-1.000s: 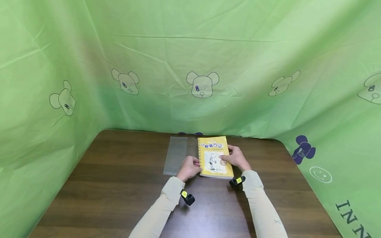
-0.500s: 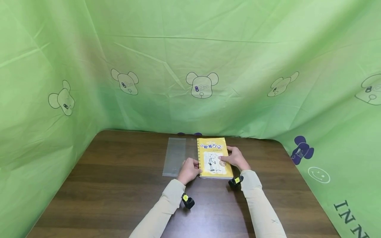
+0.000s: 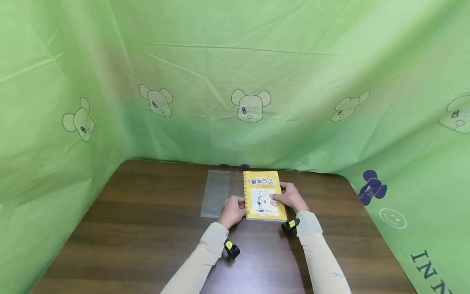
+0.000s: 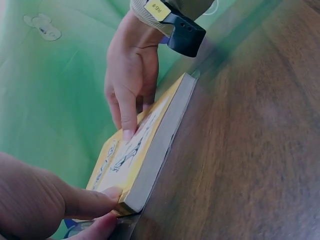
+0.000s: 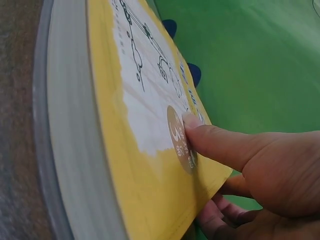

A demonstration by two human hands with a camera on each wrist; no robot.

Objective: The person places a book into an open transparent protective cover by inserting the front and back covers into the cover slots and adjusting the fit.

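Note:
A yellow paperback book (image 3: 262, 204) with blue Chinese title letters and a cartoon figure lies face up on the table. A clear plastic book cover (image 3: 216, 192) lies flat, its flap out to the left of the book; its edge shows under the book in the left wrist view. My left hand (image 3: 232, 211) pinches the near corner of the spine side, thumb on the book's edge and fingers low beside it. On the opposite side my right hand (image 3: 291, 197) holds the book, thumb (image 5: 215, 142) pressed on the front by a round brown sticker and fingers at the edge.
The dark brown wooden table (image 3: 139, 228) has rounded far corners. A green curtain (image 3: 205, 73) printed with bear heads hangs close behind it and along both sides. Each wrist wears a black camera strap, such as the right strap (image 3: 290, 225).
The book has turned very slightly, so its near edge lies a little straighter. Both hands keep their hold in nearly the same places.

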